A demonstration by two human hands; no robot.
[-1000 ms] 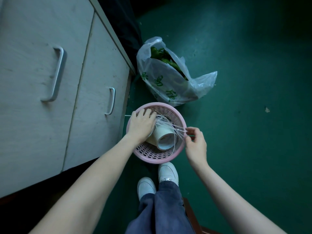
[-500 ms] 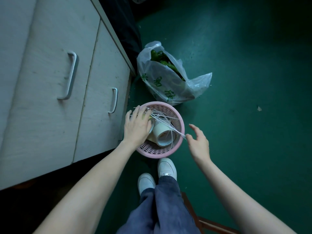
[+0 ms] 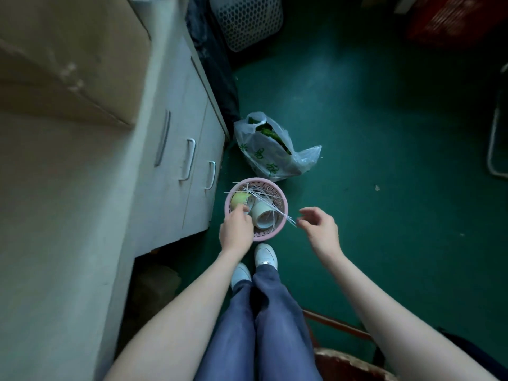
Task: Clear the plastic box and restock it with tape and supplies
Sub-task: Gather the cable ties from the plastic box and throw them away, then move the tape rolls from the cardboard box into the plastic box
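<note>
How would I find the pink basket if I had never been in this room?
Look along the pale cabinet with the metal handles to its near end, then down to the green floor beside it. The pink basket stands there, just ahead of the person's white shoes, with the left hand reaching into it. Unlike the plastic bag behind it, it is round, holed and full of tape rolls and white strips.

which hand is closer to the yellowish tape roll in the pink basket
Left. The left hand reaches into the pink basket, fingers touching the yellowish tape roll; the right hand is outside the rim, on the far side.
</note>
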